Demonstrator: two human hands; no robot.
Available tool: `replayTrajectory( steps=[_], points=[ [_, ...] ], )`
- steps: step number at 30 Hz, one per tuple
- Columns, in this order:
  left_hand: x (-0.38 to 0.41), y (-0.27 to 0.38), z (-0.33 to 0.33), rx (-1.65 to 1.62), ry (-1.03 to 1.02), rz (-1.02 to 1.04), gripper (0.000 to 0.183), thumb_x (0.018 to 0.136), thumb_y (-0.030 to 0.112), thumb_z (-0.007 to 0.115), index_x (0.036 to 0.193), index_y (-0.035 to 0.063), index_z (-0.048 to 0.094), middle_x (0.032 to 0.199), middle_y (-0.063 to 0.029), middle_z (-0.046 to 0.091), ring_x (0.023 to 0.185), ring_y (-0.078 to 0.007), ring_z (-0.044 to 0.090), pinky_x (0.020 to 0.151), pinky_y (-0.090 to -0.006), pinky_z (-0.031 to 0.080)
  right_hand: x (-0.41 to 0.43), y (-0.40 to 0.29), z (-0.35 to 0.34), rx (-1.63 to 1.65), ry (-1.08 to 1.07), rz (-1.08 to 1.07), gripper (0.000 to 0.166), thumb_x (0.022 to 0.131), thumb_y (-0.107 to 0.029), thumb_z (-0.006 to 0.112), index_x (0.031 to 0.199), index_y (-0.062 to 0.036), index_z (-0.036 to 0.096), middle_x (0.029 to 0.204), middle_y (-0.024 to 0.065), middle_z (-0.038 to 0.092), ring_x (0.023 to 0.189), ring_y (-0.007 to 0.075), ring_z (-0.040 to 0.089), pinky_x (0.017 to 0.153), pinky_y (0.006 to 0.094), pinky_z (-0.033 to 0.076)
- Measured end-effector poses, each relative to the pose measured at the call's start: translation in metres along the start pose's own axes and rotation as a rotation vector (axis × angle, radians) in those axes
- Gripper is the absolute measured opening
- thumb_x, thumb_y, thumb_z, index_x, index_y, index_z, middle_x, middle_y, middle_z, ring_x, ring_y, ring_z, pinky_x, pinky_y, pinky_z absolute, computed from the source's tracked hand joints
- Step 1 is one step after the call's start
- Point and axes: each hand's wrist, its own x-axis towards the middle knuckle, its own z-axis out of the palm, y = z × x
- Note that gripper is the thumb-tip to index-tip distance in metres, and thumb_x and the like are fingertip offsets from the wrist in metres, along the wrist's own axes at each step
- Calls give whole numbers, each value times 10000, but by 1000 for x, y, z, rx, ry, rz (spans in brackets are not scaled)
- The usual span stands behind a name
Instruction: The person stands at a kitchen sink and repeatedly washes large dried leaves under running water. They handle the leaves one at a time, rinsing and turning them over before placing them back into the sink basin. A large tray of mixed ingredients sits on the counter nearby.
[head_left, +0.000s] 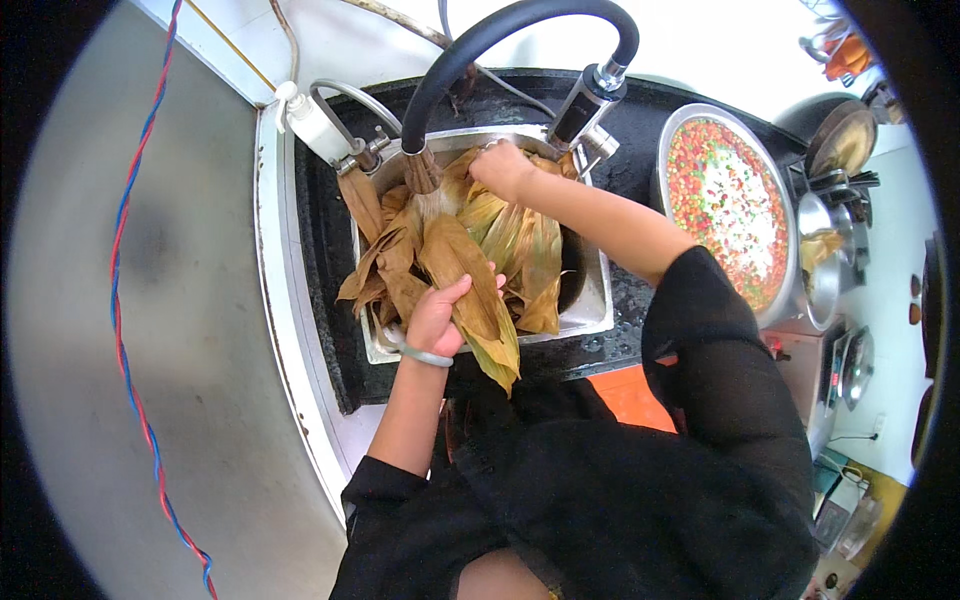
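Note:
My left hand (442, 315), with a pale bangle at the wrist, grips a bundle of broad brown-green leaves (469, 281), likely bamboo, over the front of a metal sink (596, 307). Water runs from the faucet's spout (424, 172) onto the upper end of this bundle. Many more loose leaves (536, 262) fill the sink. My right hand (502, 171) reaches across to the back of the sink, among the leaves there. Its fingers are curled, and whether they hold a leaf is hidden.
The faucet's black hose (517, 15) arches over the sink from a lever base (589, 112). A white pump bottle (307, 120) stands back left. On the right is a large metal basin (787, 292) of white grains and diced red and green food, with pans (844, 139) beyond.

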Motion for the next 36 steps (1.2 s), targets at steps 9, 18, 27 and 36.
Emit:
replayTrajectory(
  steps=[9,18,27,36],
  points=[
    [23,-33,15,-42,-24,27,346,892,94,419,1211,-40,401,1174,-190,505,1083,-306,502,935,-432,401,-70,39,-146,218,241,249,175,747,-171,514,736,-24,608,706,173,603,711,332,603,649,415,485],
    [67,-46,27,-206,34,112,292,894,92,421,1167,-11,421,1132,-180,525,1037,-312,524,922,-469,398,-121,36,-125,1176,174,552,138,795,-135,536,720,-37,599,570,-11,519,513,78,498,453,214,398],
    [92,-60,11,-334,77,108,278,904,155,436,1162,55,465,1176,-120,510,1085,-293,484,958,-471,366,-175,-47,-76,247,246,-204,185,668,-53,536,849,-46,495,898,129,508,855,299,494,727,376,409],
    [90,-62,10,-294,143,162,313,885,132,439,1174,11,439,1175,-144,504,1086,-322,480,950,-489,364,-170,-32,-45,786,398,282,143,733,-21,507,876,-17,510,860,169,494,802,333,524,696,376,445]
  ],
)
